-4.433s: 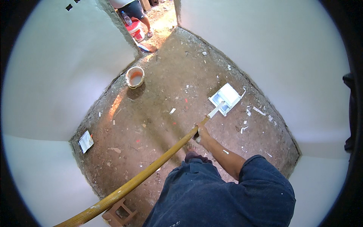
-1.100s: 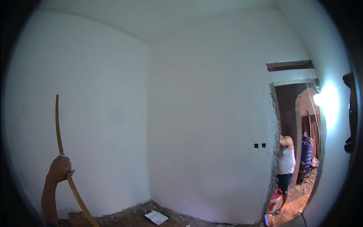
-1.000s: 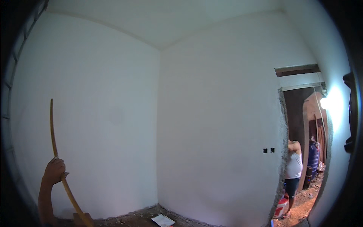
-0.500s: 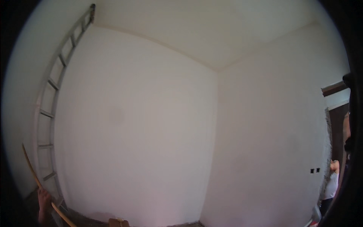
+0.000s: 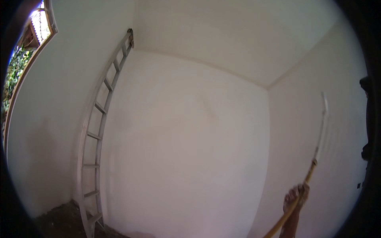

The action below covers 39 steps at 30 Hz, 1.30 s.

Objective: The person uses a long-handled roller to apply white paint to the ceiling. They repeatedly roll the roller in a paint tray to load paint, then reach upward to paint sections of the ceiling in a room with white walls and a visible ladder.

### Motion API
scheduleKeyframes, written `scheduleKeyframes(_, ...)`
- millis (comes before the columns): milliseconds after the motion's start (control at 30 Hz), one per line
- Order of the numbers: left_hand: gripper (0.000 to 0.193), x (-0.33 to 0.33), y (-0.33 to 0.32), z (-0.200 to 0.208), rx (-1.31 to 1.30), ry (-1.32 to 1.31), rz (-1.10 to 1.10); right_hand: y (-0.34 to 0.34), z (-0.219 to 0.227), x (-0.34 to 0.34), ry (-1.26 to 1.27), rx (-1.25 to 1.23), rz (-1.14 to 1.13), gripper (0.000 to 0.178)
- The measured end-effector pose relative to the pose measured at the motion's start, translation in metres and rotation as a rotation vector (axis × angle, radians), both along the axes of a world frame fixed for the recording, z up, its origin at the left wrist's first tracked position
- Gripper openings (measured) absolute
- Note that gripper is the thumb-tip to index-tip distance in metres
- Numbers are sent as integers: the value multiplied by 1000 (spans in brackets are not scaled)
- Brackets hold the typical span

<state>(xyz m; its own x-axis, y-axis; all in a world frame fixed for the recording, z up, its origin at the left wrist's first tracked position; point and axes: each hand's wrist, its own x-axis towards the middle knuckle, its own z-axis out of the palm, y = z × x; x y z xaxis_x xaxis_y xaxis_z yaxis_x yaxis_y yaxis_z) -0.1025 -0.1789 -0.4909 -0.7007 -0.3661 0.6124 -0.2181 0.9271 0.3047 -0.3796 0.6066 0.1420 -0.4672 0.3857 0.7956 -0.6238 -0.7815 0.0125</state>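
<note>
Right hand closed around a yellow-brown pole at the right of a pale-walled room

At the far left, a window opening with a brown frame shows green foliage outside and, above that, a very bright patch with a ribbed edge. The left wall next to it is smooth and pale, with a soft shadow low down. Below, a strip of dark floor shows, too dim to tell what lies on it.

A grey metal ladder stands tall near the corner, its top close to the ceiling and its foot down by the floor. The picture bends its rails into a curve. Right of it spreads the back wall, off-white, with faint darker smudges in its upper part. A slightly darker band runs along the top, where this wall meets the ceiling.

Farther right, the pole rises from the lower edge, tilted to the right, in front of the right wall. The fingers of the right hand wrap tightly about it. Above the hand, the pole ends in a slim, pale end piece, blurred; whether it touches the wall cannot be told. The left hand is out of view, so its state cannot be told. Near the right rim, small dark openings mark the wall.
</note>
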Motion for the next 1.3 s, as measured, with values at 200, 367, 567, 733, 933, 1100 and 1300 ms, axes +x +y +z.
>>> scheduleKeyframes(200,13,-45,85,31,384,140,-27,-66,104,1,-63,161,-53,47)
scheduleKeyframes(367,11,-66,204,44,724,298,-13,-137,61,9,21,325,-140,56)
scheduleKeyframes(567,12,-62,317,100,1078,536,63,-266,-86,118,-101,659,437,58)
scheduleKeyframes(733,21,12,376,208,338,557,242,-302,-46,164,18,655,628,60)
scheduleKeyframes(933,13,98,352,270,587,641,-37,-333,29,209,120,610,763,59)
scheduleKeyframes(1100,10,116,284,245,991,694,-211,-383,69,225,172,544,823,58)
scheduleKeyframes(1300,26,138,230,152,488,412,10,-448,51,221,317,387,1211,63)
